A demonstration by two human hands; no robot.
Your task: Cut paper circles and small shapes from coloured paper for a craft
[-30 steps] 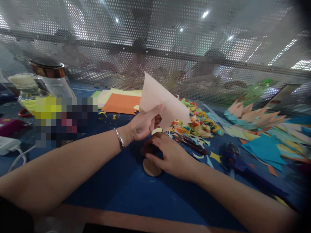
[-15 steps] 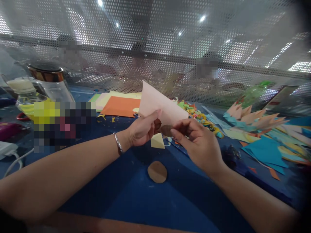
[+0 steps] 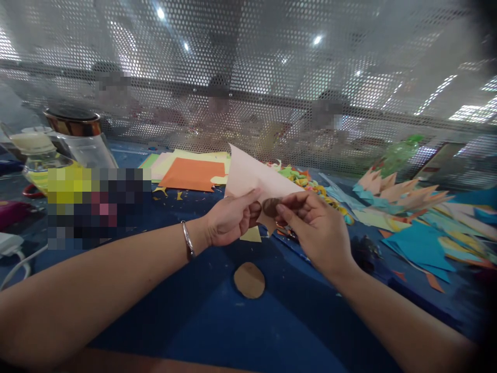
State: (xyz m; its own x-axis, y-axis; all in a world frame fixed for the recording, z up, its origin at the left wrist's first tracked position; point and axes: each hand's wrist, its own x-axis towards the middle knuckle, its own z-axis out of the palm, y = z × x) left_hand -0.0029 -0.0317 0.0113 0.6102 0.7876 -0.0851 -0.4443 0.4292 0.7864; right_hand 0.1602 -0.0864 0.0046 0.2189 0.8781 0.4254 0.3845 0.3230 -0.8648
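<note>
My left hand (image 3: 235, 215) pinches a pale pink sheet of paper (image 3: 250, 173) between thumb and fingers, and the sheet stands tilted behind both hands. A silver bangle circles the left wrist. My right hand (image 3: 316, 223) has its thumb and fingertips closed on a small brown cardboard disc (image 3: 271, 207), which overlaps the lower part of the pink sheet. Whether the disc touches the sheet I cannot tell. Below the hands a larger brown cardboard disc (image 3: 249, 280) lies flat on the blue tabletop (image 3: 186, 311). A small pale yellow paper piece (image 3: 251, 234) lies just under the hands.
Orange paper (image 3: 194, 173) tops several coloured sheets at the back left. Folded colourful paper pieces (image 3: 330, 194) lie behind my right hand. Pointed paper shapes (image 3: 404, 189) and blue paper (image 3: 421, 243) are at the right. A bottle (image 3: 34, 160) and a lidded jar (image 3: 81, 140) stand left. Perforated metal (image 3: 248, 62) forms a barrier behind.
The small disc in my right hand shows more of its face and sits against the view of the pink sheet. A lower edge of the sheet now shows beneath it.
</note>
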